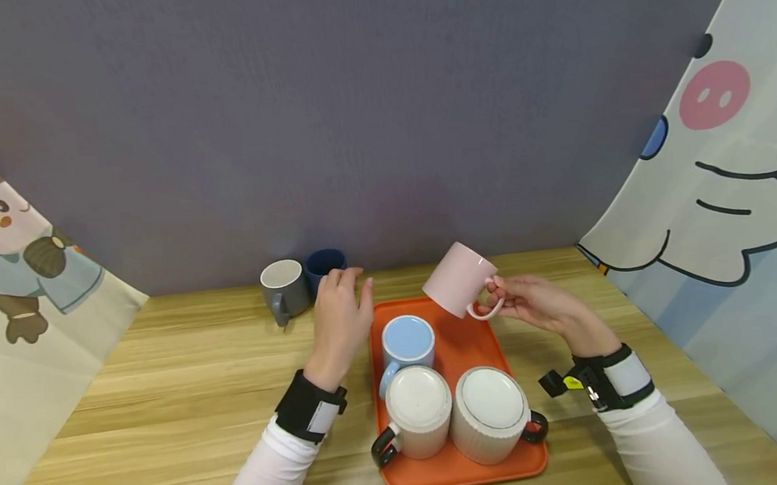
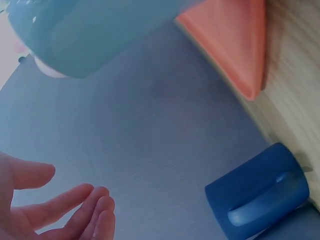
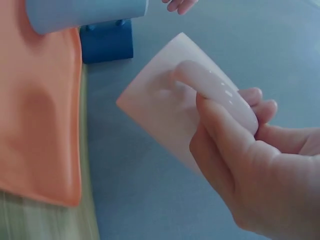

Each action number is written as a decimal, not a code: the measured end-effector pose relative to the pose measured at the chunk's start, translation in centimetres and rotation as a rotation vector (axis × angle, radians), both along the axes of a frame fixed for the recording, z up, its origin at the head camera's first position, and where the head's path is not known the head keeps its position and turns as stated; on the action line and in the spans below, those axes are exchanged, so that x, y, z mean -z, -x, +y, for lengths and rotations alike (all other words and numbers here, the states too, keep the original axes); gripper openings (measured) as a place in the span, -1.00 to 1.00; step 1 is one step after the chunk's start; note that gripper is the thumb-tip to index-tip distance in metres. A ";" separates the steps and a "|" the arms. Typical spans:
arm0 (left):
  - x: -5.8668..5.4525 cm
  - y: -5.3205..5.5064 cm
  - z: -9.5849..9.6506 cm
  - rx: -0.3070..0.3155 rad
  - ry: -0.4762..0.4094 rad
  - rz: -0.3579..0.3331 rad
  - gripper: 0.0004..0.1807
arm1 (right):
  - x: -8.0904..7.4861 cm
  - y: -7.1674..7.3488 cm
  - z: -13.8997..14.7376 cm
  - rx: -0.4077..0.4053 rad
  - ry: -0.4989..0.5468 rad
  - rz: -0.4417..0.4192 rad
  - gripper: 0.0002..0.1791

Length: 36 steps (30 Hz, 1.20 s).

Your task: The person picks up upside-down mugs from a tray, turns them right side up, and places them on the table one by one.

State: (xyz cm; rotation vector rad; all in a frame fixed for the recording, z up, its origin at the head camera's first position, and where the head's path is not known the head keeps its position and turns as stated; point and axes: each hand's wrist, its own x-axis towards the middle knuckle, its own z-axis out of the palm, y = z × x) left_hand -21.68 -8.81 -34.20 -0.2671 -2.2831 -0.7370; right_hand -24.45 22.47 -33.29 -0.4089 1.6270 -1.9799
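By its handle, my right hand [image 1: 528, 302] holds a pink mug [image 1: 459, 279], tilted in the air above the back right of an orange tray [image 1: 488, 339]. The right wrist view shows fingers curled round the handle of the pink mug [image 3: 170, 100]. My left hand [image 1: 342, 315] hovers beside the tray's back left corner, its fingers relaxed and holding nothing. On the tray stand a light blue mug [image 1: 407, 338] and two whitish mugs, one left [image 1: 420, 413] and one right [image 1: 489, 415], both with black handles. These three show their bases upward.
A grey mug [image 1: 285, 289] and a dark blue mug [image 1: 325, 265] stand together on the wooden table [image 1: 175, 378], left of the tray near the grey back wall [image 1: 372, 129]. Patterned cloths hang at both sides. A black strap end dangles from the right wristband [image 1: 614, 379].
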 end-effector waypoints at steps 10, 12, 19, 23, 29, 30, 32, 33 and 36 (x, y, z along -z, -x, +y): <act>-1.1 -0.1 0.5 0.003 -0.050 0.036 -0.76 | -1.0 0.6 -1.3 0.024 0.075 -0.031 -0.70; -1.4 0.0 0.6 -0.001 -0.056 0.035 -0.76 | -1.2 0.6 -1.6 0.036 0.079 -0.025 -0.71; -2.6 -0.3 1.2 0.011 -0.096 0.072 -0.76 | -2.0 0.9 -2.6 0.035 0.115 0.014 -0.73; -3.3 -0.5 1.6 0.019 -0.121 0.064 -0.76 | -2.5 1.0 -3.2 0.023 0.143 -0.004 -0.73; -4.1 -0.8 2.4 0.034 -0.168 0.049 -0.76 | -3.2 1.1 -4.0 0.015 0.195 -0.008 -0.68; -4.2 -0.8 2.5 0.039 -0.175 0.051 -0.77 | -3.3 1.0 -4.1 0.018 0.203 -0.008 -0.67; -4.4 -0.8 2.8 0.050 -0.189 0.059 -0.77 | -3.5 1.0 -4.3 0.020 0.216 -0.001 -0.67; -4.4 -0.9 2.9 0.054 -0.194 0.064 -0.78 | -3.6 1.0 -4.4 0.026 0.221 -0.001 -0.67; -4.7 -1.0 3.3 0.061 -0.211 0.088 -0.80 | -3.9 0.9 -4.8 0.041 0.252 -0.021 -0.71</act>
